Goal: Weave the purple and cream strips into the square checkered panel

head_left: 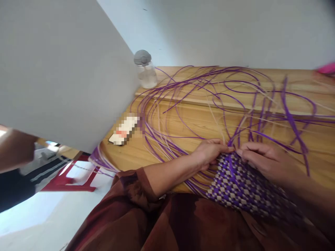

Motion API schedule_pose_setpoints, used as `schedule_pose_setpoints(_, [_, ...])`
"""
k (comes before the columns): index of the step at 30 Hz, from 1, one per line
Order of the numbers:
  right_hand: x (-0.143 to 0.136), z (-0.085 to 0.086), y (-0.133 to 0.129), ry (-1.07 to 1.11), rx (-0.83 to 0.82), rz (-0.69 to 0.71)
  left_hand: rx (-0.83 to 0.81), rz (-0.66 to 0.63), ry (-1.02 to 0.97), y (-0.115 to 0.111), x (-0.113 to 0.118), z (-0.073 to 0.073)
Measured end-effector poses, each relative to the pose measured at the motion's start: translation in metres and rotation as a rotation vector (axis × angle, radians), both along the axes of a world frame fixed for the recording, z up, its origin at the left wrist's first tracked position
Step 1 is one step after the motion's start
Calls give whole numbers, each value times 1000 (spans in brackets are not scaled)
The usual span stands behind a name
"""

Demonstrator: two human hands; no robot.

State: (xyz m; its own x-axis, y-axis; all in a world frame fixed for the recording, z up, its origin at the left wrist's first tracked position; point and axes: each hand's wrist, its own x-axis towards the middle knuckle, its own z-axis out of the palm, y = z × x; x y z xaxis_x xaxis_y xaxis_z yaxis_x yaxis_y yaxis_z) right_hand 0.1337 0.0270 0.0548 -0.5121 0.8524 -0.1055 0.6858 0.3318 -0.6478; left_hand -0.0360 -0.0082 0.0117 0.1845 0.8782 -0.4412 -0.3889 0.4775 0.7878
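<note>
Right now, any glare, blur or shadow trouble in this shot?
Head view: the floor is washed bright at lower left; head view: the woven piece darkens toward its lower right; head view: the phone is pixelated, and the pink thing at the right edge is blurred.

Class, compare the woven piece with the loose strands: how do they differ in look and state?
The woven piece is a dense checkered surface, whereas the loose strands are long, thin and separate.
The woven piece has a regular pattern, while the loose strands curve and cross untidily over the table.
The left hand and right hand are at the woven piece's upper edge; most loose strands trail beyond them.
Both show purple and pale colours.
</note>
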Motion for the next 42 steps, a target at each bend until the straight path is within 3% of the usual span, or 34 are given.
schedule_pose_setpoints(3, [4, -3, -2, 96, -136, 37, 10, 24, -36, -1, 2, 0])
schedule_pose_setpoints(6, [13, -4, -5, 107, -83, 45, 24, 24, -27, -1, 3, -1])
schedule_pose_setpoints(8, [19, -3, -10, 27, 42, 67, 40, 11, -12, -1, 2, -1])
schedule_pose_setpoints(12, [27, 5, -24, -91, 485, 133, 117, -29, 9, -3, 0, -1])
schedule_pose_setpoints(15, [24, 10, -35, -109, 713, 386, 131, -39, 21, -4, -2, 0])
schedule_pose_setpoints(18, [15, 16, -39, 1, 780, 588, 138, -51, 13, -4, -4, 1])
schedule_pose_setpoints(19, [12, 18, -37, 64, 767, 566, 136, -57, 3, -4, -4, 2])
schedule_pose_setpoints(21, [8, 22, -27, 145, 665, 394, 123, -55, -15, -4, -4, 4])
schedule_pose_setpoints(24, [6, 23, -6, 80, 417, 126, 89, -33, -31, -4, -4, 6])
schedule_pose_setpoints(28, [4, 12, 15, -25, 232, 62, 70, -19, -50, -5, -4, 7])
schedule_pose_setpoints(31, [4, 10, 26, -47, 167, 131, 94, -38, -23, -5, -3, 6])
schedule_pose_setpoints(34, [10, 37, 32, -70, 182, 178, 67, -20, -5, -5, -2, 5])
schedule_pose_setpoints(35, [14, 52, 30, -58, 239, 112, 51, -9, -6, -4, -2, 5])
schedule_pose_setpoints(37, [22, 83, 19, 24, 438, -145, 28, 3, -14, -4, -2, 5])
schedule_pose_setpoints(38, [24, 95, 11, 70, 457, -182, 24, 0, -21, -3, -2, 5])
schedule_pose_setpoints(40, [27, 104, -2, 108, 359, 58, 26, -12, -36, -3, -3, 6])
schedule_pose_setpoints(42, [27, 91, -7, -15, 265, 379, 29, -14, -41, -4, -3, 7])
